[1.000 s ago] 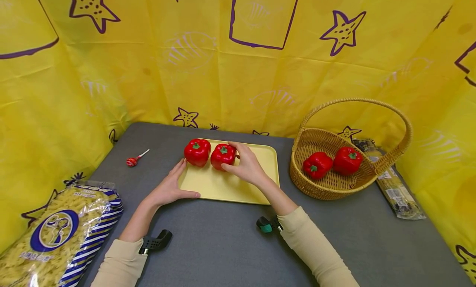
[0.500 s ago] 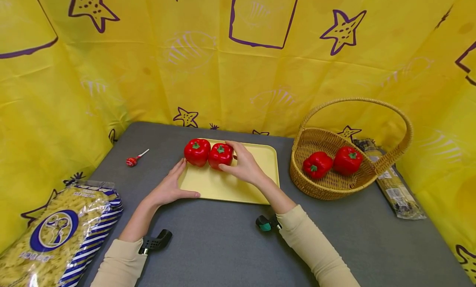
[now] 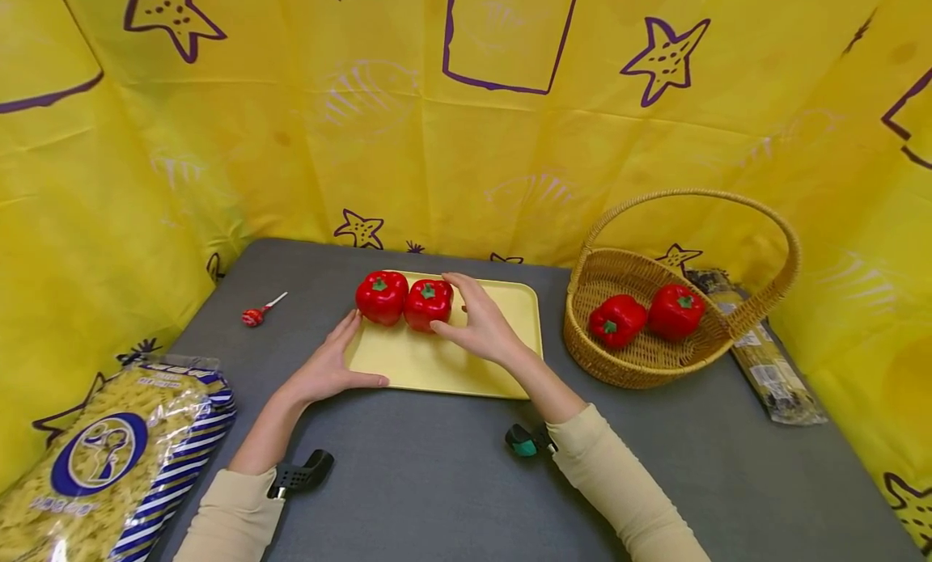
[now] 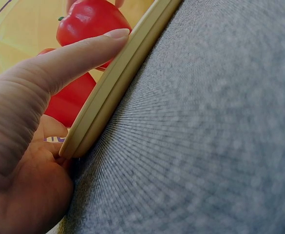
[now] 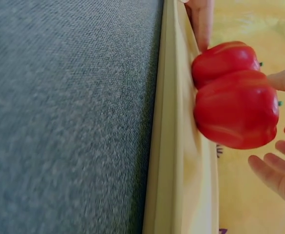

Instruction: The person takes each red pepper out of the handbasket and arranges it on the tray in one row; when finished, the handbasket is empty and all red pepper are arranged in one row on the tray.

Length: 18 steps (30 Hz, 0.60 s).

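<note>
— Yellow cloth (image 3: 466,158) backs a grey worktop (image 3: 415,473). What stands on the cream tray (image 3: 437,368)?
— Two red peppers (image 3: 382,297), side by side. Left grip (image 3: 329,369), spread, touches the tray's rim; right grip (image 3: 484,326), wide, lies beside the right pepper (image 3: 428,305).

Grey tabletop (image 3: 437,481) | yellow tray (image 3: 408,368), middle | wicker basket (image 3: 619,369), right | lollipop (image 3: 252,317), pasta bag (image 3: 116,457), left | long packet (image 3: 772,372) beside basket

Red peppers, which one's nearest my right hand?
The right pepper on the yellow tray; its neighbour sits farther left, and the other two are in the basket.
</note>
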Available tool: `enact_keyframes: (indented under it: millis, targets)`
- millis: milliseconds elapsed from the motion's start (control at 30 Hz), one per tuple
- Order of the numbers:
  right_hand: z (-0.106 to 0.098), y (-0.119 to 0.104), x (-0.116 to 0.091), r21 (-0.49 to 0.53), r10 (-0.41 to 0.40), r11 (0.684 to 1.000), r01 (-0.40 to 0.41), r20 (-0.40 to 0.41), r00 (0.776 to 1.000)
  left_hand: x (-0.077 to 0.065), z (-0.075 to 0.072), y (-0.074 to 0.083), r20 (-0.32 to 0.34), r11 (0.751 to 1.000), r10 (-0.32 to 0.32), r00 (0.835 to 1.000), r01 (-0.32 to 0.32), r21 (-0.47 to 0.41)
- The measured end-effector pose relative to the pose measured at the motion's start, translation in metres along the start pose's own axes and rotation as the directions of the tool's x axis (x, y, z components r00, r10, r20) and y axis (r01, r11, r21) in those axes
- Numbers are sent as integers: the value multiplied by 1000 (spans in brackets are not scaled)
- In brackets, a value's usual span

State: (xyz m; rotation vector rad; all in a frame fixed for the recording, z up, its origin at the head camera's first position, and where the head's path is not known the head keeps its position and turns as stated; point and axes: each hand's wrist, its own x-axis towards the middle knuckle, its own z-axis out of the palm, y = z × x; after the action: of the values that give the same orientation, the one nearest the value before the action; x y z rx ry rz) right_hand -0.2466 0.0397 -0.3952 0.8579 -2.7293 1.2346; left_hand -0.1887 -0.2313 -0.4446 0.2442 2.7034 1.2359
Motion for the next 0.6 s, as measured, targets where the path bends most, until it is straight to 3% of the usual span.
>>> enact_keyframes:
  millis: [367, 600]
  targets:
    - [-13, -1, -13, 32, -50, 998, 52, -53, 997, -1, 0, -1, -9, 1000, 12, 1000, -12, 8]
    - [-25, 1, -24, 38, -33, 999, 37, -87, 996, -1, 0, 0, -1, 1000, -2, 1000, 2, 2]
